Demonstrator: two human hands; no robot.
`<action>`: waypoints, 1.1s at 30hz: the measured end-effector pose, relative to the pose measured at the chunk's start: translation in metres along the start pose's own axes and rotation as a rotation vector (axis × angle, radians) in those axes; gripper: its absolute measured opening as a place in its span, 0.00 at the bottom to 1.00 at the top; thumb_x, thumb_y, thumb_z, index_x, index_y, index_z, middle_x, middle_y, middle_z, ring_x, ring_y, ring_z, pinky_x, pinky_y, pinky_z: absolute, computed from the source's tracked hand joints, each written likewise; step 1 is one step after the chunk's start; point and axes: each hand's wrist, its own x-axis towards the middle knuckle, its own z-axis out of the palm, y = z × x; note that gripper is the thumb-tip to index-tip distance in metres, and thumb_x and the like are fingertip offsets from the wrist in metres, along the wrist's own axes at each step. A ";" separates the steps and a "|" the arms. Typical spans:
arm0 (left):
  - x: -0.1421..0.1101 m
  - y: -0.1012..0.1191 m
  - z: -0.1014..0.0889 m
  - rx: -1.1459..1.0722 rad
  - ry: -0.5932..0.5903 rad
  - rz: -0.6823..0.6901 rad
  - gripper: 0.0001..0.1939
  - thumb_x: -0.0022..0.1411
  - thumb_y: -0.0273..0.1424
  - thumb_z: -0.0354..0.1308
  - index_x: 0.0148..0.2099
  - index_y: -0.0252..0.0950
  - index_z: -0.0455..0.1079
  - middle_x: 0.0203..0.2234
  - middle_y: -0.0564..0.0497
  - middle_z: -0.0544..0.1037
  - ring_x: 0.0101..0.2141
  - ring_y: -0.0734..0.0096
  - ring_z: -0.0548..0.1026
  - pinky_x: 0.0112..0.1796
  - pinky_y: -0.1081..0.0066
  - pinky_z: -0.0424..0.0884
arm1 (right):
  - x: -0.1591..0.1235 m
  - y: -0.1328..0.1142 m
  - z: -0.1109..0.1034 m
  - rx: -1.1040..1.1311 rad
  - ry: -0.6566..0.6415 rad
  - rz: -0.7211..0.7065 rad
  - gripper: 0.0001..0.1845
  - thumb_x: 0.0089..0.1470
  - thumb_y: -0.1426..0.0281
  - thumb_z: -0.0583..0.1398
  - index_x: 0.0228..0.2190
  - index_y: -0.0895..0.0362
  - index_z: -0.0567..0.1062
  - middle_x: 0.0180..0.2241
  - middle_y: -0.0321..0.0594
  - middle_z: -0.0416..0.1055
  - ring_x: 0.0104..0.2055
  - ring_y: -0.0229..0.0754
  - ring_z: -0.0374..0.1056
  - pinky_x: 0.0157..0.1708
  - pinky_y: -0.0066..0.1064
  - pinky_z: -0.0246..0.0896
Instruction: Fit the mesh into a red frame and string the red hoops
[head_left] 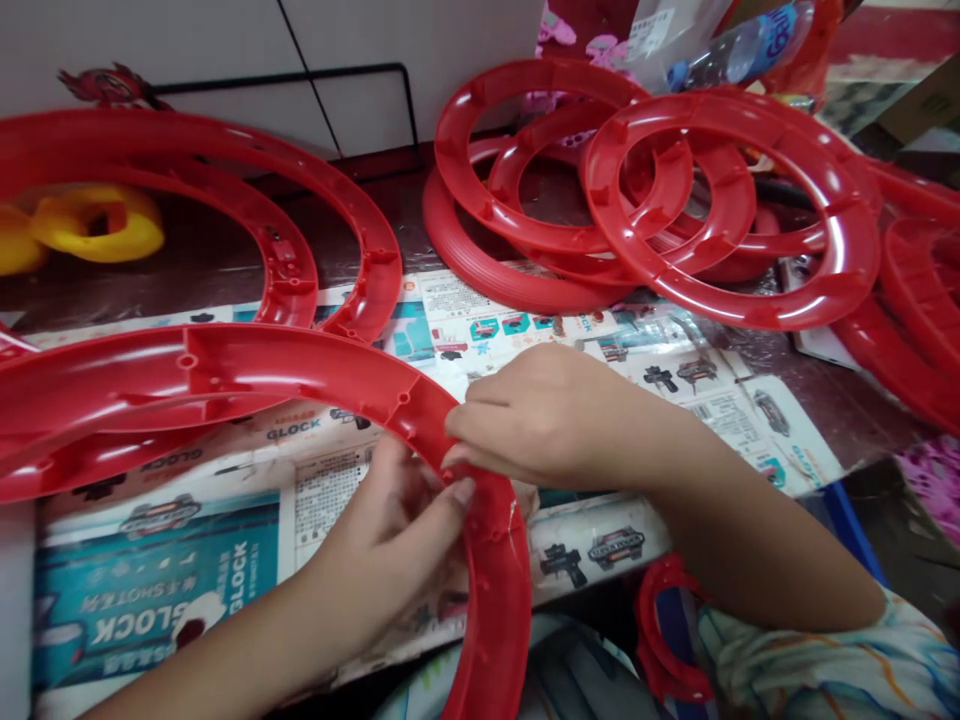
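A large red plastic ring [499,580] with a channelled, ribbed underside lies across the near side of the table and reaches over its front edge. My left hand [409,515] grips its inner edge, thumb on top and fingers partly hidden beneath. From the other side, my right hand [536,415] bends over the same stretch of ring. Its fingertips are pinched together at the channel, and anything small between them is hidden.
Several red rings [735,290] pile up at the back right. More large red rings [375,250] and yellow ring-shaped pieces [105,225] lie at the left. Printed cardboard [315,510] covers the tabletop. A plastic bottle [750,45] lies behind, and a black wire frame [409,110] stands by the wall.
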 end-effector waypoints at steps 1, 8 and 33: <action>0.000 0.000 -0.001 0.019 0.020 0.001 0.11 0.64 0.34 0.51 0.46 0.41 0.55 0.25 0.57 0.73 0.23 0.72 0.73 0.28 0.69 0.72 | -0.001 0.000 -0.002 0.004 -0.017 0.008 0.11 0.58 0.71 0.54 0.25 0.60 0.70 0.21 0.33 0.63 0.22 0.32 0.49 0.23 0.29 0.36; 0.004 -0.001 -0.009 0.241 -0.077 -0.024 0.14 0.60 0.31 0.54 0.47 0.39 0.55 0.38 0.51 0.71 0.38 0.66 0.71 0.36 0.67 0.69 | -0.001 0.003 -0.009 0.237 -0.065 -0.020 0.09 0.57 0.75 0.54 0.30 0.61 0.74 0.27 0.36 0.69 0.27 0.34 0.59 0.28 0.26 0.48; -0.006 -0.007 -0.007 0.186 -0.370 -0.009 0.16 0.63 0.30 0.54 0.53 0.40 0.59 0.42 0.49 0.72 0.44 0.62 0.71 0.43 0.64 0.69 | -0.004 0.006 -0.008 0.365 0.033 -0.115 0.13 0.58 0.78 0.51 0.34 0.62 0.77 0.31 0.38 0.68 0.31 0.33 0.61 0.31 0.24 0.55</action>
